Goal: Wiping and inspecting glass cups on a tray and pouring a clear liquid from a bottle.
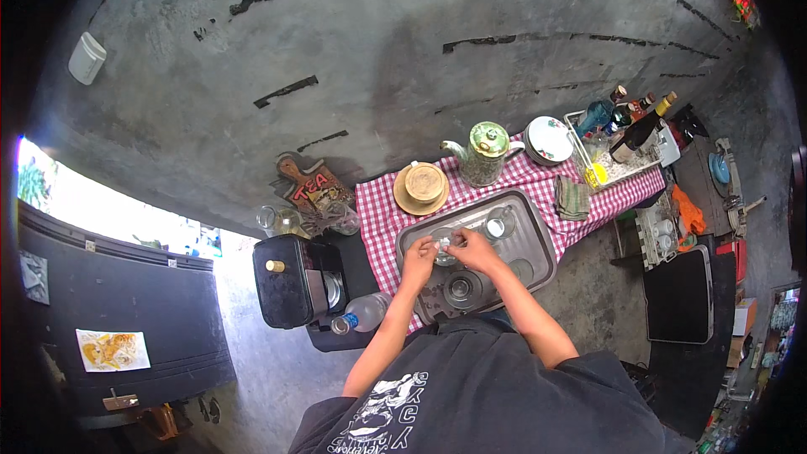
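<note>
Before me a brown rectangular tray (543,246) bears several clear glass vessels. My left hand (421,260) and my right hand (475,251) meet over its middle, fingertips pinched close together. A small pale thing (446,242) shows between them, too small to identify. Directly beneath the fingers is a clear glass cup (446,258), partly hidden by them. Nearer my body stands a round glass vessel (462,289). Another glass cup (499,223), with something white in it, is beyond my right hand. A glass disc or saucer (521,270) lies by my right wrist.
On the checked cloth (378,227) stand a lidded cup on a saucer (423,184), a green enamel teapot (488,151), stacked plates (550,139), a folded cloth (572,197) and a bottle rack (621,170). Left are a clear bottle (369,313) and a black appliance (284,287).
</note>
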### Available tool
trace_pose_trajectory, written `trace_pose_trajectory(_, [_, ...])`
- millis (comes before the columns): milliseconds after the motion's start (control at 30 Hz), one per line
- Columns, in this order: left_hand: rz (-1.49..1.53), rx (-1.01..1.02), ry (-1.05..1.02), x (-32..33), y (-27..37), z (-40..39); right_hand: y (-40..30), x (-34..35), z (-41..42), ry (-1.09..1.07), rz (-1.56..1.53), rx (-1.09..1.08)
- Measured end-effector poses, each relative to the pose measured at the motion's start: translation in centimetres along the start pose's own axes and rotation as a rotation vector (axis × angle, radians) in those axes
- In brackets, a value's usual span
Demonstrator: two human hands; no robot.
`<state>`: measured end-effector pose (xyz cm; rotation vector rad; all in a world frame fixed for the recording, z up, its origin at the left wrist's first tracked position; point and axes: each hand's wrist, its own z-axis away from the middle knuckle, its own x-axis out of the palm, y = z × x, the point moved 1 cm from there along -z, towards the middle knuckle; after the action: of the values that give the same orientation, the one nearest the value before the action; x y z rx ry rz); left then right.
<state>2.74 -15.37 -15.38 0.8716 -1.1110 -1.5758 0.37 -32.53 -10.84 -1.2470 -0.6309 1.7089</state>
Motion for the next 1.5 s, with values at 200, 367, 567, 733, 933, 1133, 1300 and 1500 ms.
trace_pose_trajectory(200, [0.023, 0.003, -0.006, -0.1, -0.49, -0.21, 0.19, 0.16, -0.1, 0.003, 0.02, -0.012])
trace_pose_trajectory(367, [0.03, 0.001, -0.016, 0.2, 0.18, -0.04, -0.21, -0.29, 0.17, 0.014, 0.02, -0.021])
trace_pose_trajectory(567, [0.086, 0.002, -0.012, 0.09, -0.45, -0.22, -0.4, -0.29, 0.23, 0.007, -0.004, -0.01])
trace_pose_trajectory(733, [0.077, -0.004, 0.001, 0.16, -0.31, -0.14, -0.39, -0.32, 0.27, 0.016, 0.01, -0.022])
trace_pose_trajectory(933, [0.092, -0.001, -0.001, 0.06, -0.35, -0.09, -0.54, -0.26, 0.27, 0.006, 0.007, -0.01])
trace_pose_trajectory(1133, [0.07, 0.004, 0.002, 0.21, -0.24, -0.14, -0.26, -0.32, 0.16, 0.005, 0.003, -0.011])
trace_pose_trajectory(1300, [0.086, 0.003, 0.011, 0.1, -0.64, -0.29, -0.35, -0.26, 0.22, 0.016, 0.005, -0.021])
trace_pose_trajectory(1500, [0.07, -0.001, -0.001, 0.21, -0.17, -0.15, 0.12, -0.17, 0.04, 0.014, -0.007, -0.008])
